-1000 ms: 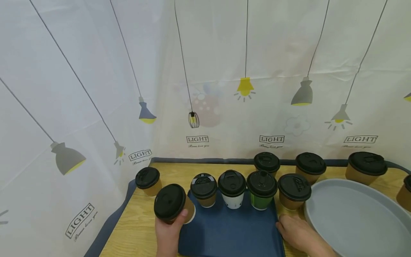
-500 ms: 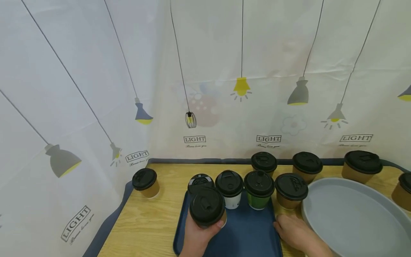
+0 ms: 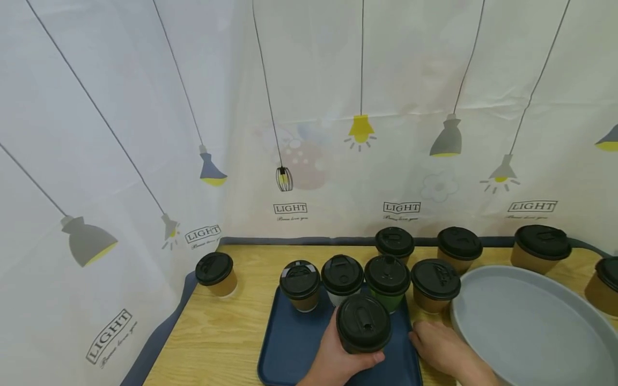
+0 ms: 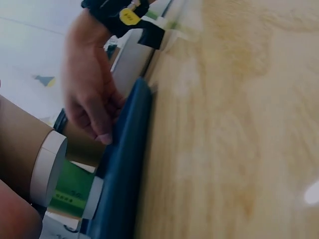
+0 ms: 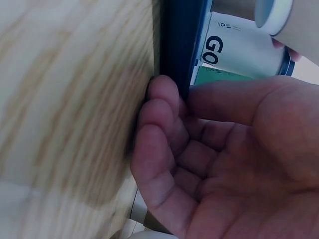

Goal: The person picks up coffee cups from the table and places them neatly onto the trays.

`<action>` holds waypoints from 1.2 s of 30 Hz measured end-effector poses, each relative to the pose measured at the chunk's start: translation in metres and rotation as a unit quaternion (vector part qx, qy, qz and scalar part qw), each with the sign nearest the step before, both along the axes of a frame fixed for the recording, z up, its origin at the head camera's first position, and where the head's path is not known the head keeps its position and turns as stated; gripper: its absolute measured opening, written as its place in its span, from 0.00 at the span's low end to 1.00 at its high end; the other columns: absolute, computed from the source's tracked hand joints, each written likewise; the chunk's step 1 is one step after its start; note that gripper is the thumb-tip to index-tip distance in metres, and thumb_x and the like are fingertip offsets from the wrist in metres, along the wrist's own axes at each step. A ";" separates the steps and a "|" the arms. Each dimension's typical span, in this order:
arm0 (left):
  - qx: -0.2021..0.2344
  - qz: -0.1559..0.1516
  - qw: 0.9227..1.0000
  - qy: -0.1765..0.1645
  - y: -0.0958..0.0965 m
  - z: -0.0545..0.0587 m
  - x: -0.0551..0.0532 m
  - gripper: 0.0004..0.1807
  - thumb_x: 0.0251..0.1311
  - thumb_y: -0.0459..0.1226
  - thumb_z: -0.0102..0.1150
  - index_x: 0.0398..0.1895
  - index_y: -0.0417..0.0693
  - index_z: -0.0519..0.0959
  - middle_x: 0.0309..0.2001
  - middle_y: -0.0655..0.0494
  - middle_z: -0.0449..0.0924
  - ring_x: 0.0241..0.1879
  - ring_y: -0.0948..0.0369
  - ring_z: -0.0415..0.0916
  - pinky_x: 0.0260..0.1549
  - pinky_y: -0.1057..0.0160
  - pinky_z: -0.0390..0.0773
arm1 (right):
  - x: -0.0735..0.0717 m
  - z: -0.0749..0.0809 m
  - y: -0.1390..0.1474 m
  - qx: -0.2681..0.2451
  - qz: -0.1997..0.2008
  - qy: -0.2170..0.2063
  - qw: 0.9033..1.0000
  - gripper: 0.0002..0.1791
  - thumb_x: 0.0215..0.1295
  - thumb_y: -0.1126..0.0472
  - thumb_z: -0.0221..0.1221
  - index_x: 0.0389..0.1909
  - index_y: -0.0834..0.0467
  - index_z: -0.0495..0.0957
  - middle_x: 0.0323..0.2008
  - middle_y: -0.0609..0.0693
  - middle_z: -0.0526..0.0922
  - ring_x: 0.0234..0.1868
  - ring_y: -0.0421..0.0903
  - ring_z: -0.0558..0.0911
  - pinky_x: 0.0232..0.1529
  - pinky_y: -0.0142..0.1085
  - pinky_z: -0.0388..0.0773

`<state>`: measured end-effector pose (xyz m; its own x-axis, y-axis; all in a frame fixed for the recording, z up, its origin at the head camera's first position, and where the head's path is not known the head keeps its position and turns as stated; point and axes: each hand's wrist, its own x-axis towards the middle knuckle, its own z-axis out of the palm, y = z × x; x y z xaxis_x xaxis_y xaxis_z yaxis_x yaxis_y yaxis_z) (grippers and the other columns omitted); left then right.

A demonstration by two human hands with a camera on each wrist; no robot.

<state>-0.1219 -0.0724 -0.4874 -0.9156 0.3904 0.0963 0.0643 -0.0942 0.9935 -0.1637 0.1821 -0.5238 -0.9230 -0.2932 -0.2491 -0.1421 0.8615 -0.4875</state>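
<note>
In the head view my left hand (image 3: 338, 354) grips a brown paper coffee cup with a black lid (image 3: 363, 324), held over the blue tray (image 3: 294, 343). The left wrist view shows that cup's brown side (image 4: 20, 144) and white base, raised and tilted in that view. Along the tray's back stand a brown cup (image 3: 305, 300), a white cup (image 3: 341, 276) and a green cup (image 3: 386, 279), all black-lidded; the held cup partly covers the last two. My right hand (image 3: 440, 346) pinches the tray's right rim, thumb on the inner side, fingers curled outside (image 5: 154, 144).
A round grey tray (image 3: 531, 321) lies on the right. Just right of the blue tray stands a brown cup (image 3: 435, 284), and several more lidded cups line the back. Another brown cup (image 3: 219, 279) stands at the left. A printed cloth (image 3: 328, 161) hangs behind the wooden table.
My left hand has carried the cup rightward, from the blue tray's left edge across to in front of the white and green cups. My right hand has stayed at the rim.
</note>
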 end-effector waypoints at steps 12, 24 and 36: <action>-0.031 -0.005 0.999 -0.006 -0.002 -0.004 0.003 0.47 0.60 0.36 0.72 0.80 0.50 0.56 0.72 0.48 0.66 0.70 0.47 0.66 0.69 0.42 0.62 | 0.011 0.026 -0.010 -0.004 -0.006 0.006 1.000 0.18 0.73 0.63 0.59 0.20 0.53 0.72 0.18 0.47 0.69 0.20 0.45 0.73 0.24 0.43 0.70; -0.039 0.005 0.999 0.016 -0.059 0.000 -0.006 0.46 0.57 0.34 0.76 0.76 0.52 0.60 0.70 0.51 0.69 0.67 0.56 0.70 0.70 0.49 0.65 | 0.008 0.028 -0.009 -0.001 0.002 -0.026 1.000 0.18 0.75 0.62 0.57 0.21 0.53 0.71 0.18 0.49 0.68 0.20 0.47 0.71 0.25 0.43 0.69; -0.111 0.022 0.994 -0.002 -0.133 0.004 -0.020 0.44 0.56 0.35 0.77 0.75 0.47 0.66 0.67 0.47 0.73 0.63 0.56 0.75 0.61 0.61 0.74 | 0.001 0.008 -0.003 0.005 -0.007 -0.029 1.000 0.19 0.75 0.59 0.57 0.20 0.52 0.72 0.17 0.48 0.68 0.19 0.47 0.71 0.24 0.43 0.68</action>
